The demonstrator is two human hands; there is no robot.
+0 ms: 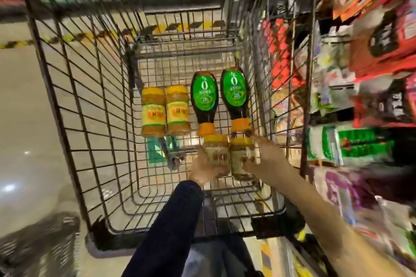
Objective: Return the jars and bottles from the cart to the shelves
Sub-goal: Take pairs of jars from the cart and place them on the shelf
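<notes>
Inside the wire cart [74, 105], two yellow-lidded amber jars [165, 111] lie side by side on the floor of the basket. To their right lie two dark sauce bottles [218, 99] with green labels and orange caps. Nearer to me are two more jars with yellow lids. My left hand [202, 170] grips the left jar [216, 155] from its left side. My right hand [264, 153] holds the right jar [242, 159], with fingers reaching up beside the cap of the right bottle. The view is blurred by motion.
Store shelves [360, 87] packed with colourful packets run along the right, close to the cart's side. A green tag [155, 150] hangs under the basket. Pale floor with yellow-black tape [74, 37] lies to the left and ahead.
</notes>
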